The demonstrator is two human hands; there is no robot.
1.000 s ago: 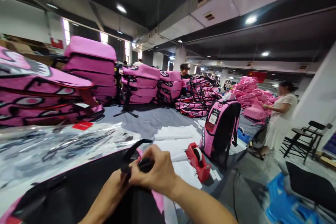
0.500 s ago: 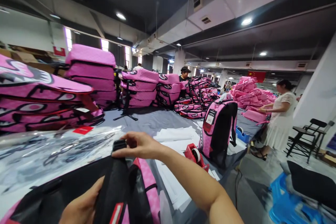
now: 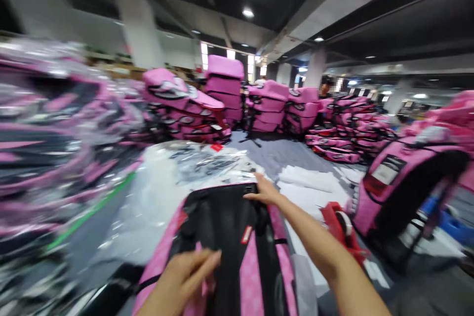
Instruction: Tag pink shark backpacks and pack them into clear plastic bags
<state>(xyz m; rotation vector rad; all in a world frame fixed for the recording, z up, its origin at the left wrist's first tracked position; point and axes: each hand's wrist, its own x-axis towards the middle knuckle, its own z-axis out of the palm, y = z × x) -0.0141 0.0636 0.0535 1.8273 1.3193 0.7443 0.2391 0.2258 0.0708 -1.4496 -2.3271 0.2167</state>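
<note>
A pink and black backpack (image 3: 229, 217) lies in front of me, its black back panel and straps facing up. A small red and white label (image 3: 246, 234) sits on a strap. My right hand (image 3: 264, 190) is at the upper right corner of the bag, thumb on top and fingers behind, closed on the end of the black strap. Over the lower left part of the bag hovers my left hand (image 3: 185, 276), with fingers bent and blurred by motion. Whether it touches the bag or holds anything is unclear.
Clear plastic bags (image 3: 148, 197) lie left of the backpack. White sheets (image 3: 311, 182), a red tape dispenser (image 3: 340, 229) and an upright pink backpack (image 3: 392, 173) are on the right. Stacked pink bags (image 3: 225, 84) line the back; plastic-wrapped ones (image 3: 44, 158) fill the left. A person (image 3: 326, 88) is behind the stacks.
My view has turned left. The strap, earlier raised between both hands, now lies flat on the backpack. My left hand has come off it; my right hand stays at its upper end.
</note>
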